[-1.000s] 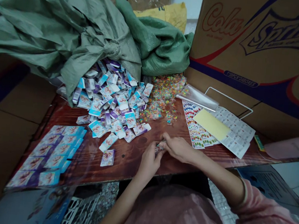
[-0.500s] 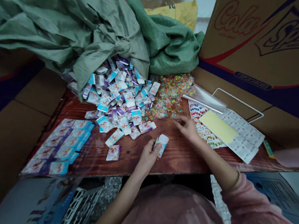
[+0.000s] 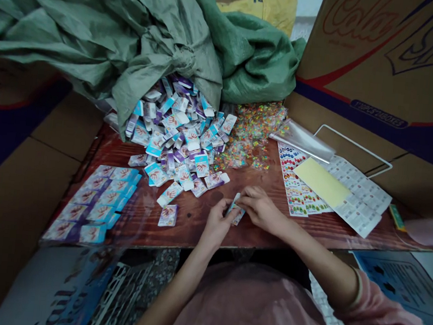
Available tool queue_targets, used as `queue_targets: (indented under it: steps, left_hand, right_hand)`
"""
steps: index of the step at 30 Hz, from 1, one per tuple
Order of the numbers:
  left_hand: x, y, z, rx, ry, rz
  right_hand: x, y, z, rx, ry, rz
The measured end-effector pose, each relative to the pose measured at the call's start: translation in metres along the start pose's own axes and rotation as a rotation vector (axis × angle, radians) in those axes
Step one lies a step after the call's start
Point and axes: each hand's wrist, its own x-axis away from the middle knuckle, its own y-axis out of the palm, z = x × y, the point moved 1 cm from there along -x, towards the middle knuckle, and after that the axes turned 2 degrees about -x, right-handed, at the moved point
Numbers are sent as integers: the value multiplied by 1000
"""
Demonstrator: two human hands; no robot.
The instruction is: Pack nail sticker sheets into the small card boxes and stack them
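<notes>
My left hand (image 3: 219, 220) is closed round a small white and blue box (image 3: 237, 216) near the table's front edge. The fingers of my right hand (image 3: 257, 206) are pinched together at the top of that box and cover part of it; anything between them is too small to make out. Beyond my hands lies a heap of small printed boxes (image 3: 190, 139), spilling from a grey-green sack (image 3: 166, 42). Small packets with colourful bits (image 3: 257, 128) are piled to its right. One purple and white box (image 3: 168, 215) lies apart, left of my left hand.
Rows of boxes (image 3: 101, 198) stand at the table's left. Sticker sheets (image 3: 297, 190), a yellow card (image 3: 323, 182) and a clear plastic sheet (image 3: 309, 140) lie at the right. Large cartons (image 3: 360, 84) border the table (image 3: 203, 232).
My right hand has moved left from beside the packets to the box in my left hand, and its fingers have come together. The view has shifted slightly.
</notes>
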Motion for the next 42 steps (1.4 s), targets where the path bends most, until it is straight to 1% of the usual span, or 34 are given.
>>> queue_targets:
  steps: [2,3,8,11,13,14,15,17,19,20,21,22,23,24,25,27,29,31,33,36,39,41,42]
  left_hand:
    - [0,-1,0,52,-31,6]
    - [1,-1,1,72,-39,11]
    - [3,-2,9,117,-48,2]
    - [6,0,13,196,-138,55]
    - [7,1,16,239,-191,104]
    - [8,2,17,252,-201,110]
    - [8,2,19,261,-199,109]
    - [7,3,22,269,-187,98]
    - [6,4,23,253,-181,99]
    - [5,4,22,234,-179,99]
    - [4,5,21,211,-171,102]
    - [4,5,19,181,-149,108]
    - [3,4,17,148,-112,122]
    - [2,3,14,113,-67,137]
    - [2,2,13,81,-24,151]
    - [1,0,10,58,9,156]
    - [2,-3,8,85,-28,140]
    - [3,-4,9,113,-54,127]
    - [4,-5,12,113,-42,93]
    - [6,-5,16,86,-8,23]
    - [7,-6,18,72,-8,-20]
    - [7,-5,18,78,-24,-37]
    - [7,-5,17,82,-31,-38]
  right_hand:
    - [1,-1,-1,-13,-17,-57]
    - [2,-1,-2,-35,-16,-50]
    - [8,6,-4,-106,-2,146]
    - [8,8,-6,-111,-18,163]
    - [7,6,-7,-152,22,173]
    - [7,5,-7,-196,52,183]
    - [7,5,-7,-255,88,204]
    - [6,7,-4,-418,182,289]
    - [5,13,1,-642,313,381]
    - [5,17,4,-775,387,387]
    - [5,22,6,-912,456,353]
    - [4,27,8,-1037,512,290]
    - [4,30,8,-1129,550,227]
    - [5,32,7,-1173,565,194]
    - [6,31,6,-1156,556,205]
    - [7,26,0,-971,461,297]
    - [9,19,-8,-738,321,348]
    - [10,14,-13,-632,242,334]
    - [10,13,-12,-674,271,332]
    - [10,15,-4,-817,418,325]
    - [10,16,3,-942,548,280]
    - [10,14,6,-972,574,257]
    - [11,12,6,-954,555,248]
